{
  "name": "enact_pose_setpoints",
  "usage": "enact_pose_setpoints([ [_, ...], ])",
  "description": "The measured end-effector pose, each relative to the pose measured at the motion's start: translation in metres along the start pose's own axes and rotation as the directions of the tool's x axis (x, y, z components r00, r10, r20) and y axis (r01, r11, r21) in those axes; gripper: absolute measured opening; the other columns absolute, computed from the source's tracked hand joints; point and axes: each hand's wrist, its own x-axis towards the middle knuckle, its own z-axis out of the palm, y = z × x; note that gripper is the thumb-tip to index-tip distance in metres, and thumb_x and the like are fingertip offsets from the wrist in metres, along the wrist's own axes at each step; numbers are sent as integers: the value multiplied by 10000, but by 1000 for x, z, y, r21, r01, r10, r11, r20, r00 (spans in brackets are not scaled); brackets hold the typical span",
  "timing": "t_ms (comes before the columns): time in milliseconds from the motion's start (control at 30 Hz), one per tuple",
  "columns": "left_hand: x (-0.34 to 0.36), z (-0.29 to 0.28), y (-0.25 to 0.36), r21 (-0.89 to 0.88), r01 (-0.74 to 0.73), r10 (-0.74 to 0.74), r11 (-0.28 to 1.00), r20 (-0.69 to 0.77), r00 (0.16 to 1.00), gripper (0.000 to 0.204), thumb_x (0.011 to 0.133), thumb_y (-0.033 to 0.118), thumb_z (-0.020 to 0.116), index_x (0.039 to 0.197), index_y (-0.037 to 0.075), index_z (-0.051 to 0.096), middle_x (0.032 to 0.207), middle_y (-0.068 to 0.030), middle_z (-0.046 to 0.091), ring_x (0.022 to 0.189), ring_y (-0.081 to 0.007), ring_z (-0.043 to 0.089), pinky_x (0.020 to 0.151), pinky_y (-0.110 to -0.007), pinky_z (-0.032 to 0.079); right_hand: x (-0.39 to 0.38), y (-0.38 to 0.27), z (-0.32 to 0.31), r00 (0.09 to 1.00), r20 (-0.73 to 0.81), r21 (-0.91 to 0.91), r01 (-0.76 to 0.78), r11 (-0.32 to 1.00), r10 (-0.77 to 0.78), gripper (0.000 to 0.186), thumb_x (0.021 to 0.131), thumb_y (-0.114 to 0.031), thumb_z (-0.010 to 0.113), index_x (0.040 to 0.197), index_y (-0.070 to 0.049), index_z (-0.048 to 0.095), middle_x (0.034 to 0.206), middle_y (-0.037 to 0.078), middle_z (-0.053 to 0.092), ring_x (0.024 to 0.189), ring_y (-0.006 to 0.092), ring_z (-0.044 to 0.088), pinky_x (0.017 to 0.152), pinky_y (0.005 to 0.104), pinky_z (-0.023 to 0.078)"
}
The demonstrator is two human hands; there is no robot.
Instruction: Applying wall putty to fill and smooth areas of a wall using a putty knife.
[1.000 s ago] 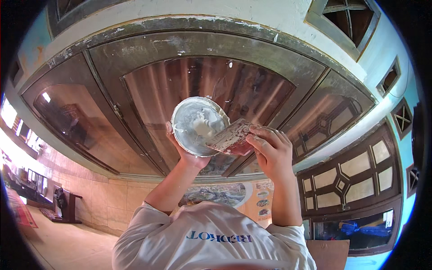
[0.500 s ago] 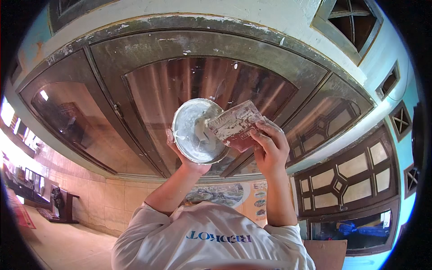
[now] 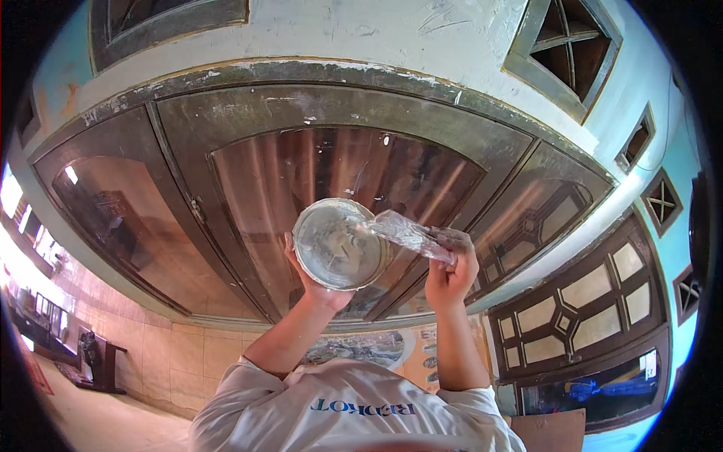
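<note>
My left hand (image 3: 320, 290) grips a round whitish tub (image 3: 309, 260) from its left and lower side, with its mouth facing me. Wet grey-white putty (image 3: 344, 248) coats the inside and lies in a lump on the bottom. In my right hand (image 3: 452, 267) is a flat, reddish rectangular putty spreader (image 3: 410, 233), smeared with white. Fingers and thumb pinch its right end, and it is seen tilted, partly edge-on. Its far corner reaches over the tub's right rim; whether it touches the putty I cannot tell.
Ahead stands a brown wooden frame (image 3: 339, 105) with glass panels (image 3: 301, 166), spotted with white. White plastered wall (image 3: 361, 38) runs above it. A diamond-shaped vent (image 3: 565, 45) sits at upper right, a panelled door (image 3: 580, 309) at right. Dark furniture (image 3: 90, 361) stands at far left.
The spreader has turned from showing its putty-smeared face to a narrower, tilted view. The tub and both hands sit slightly lower in view, and more of the upper wall shows.
</note>
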Motion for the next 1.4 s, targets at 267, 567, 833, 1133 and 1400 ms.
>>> enact_pose_setpoints([
  [267,1,-3,-6,-50,35,-34,998,16,999,814,826,785,398,1363,184,508,1389,-56,509,1255,-294,476,1050,-494,379,13,-14,19,919,-3,293,-376,879,394,123,982,-115,563,1045,-11,583,776,-37,537,625,12,356,541,181,282],
  [567,3,-11,-16,-157,124,-117,980,48,992,802,831,772,408,1369,185,506,1398,-56,507,1270,-290,466,1058,-487,373,6,3,12,907,109,168,-421,891,408,96,965,-71,570,1039,-10,575,775,-29,547,601,8,361,530,181,298],
  [833,4,-14,-15,-117,130,-130,985,8,992,866,812,820,373,1414,201,452,1422,-63,467,1289,-294,440,1081,-503,339,15,-4,3,924,178,-59,-334,941,340,83,954,-67,571,1001,-3,550,752,74,579,641,112,496,606,245,424],
  [1133,2,-15,-15,-215,129,-106,968,115,988,767,852,736,421,1372,179,506,1388,-55,520,1260,-280,481,1056,-483,385,10,4,4,884,211,-30,-420,907,417,108,952,-80,582,959,8,520,716,45,563,625,66,454,578,215,392],
  [1400,0,-11,-6,-134,49,-45,990,34,998,751,851,739,430,1338,180,545,1346,-56,564,1228,-281,520,1049,-483,398,8,6,-7,848,278,-112,-437,892,450,113,919,-52,618,912,15,528,674,27,528,645,43,435,566,201,370],
])
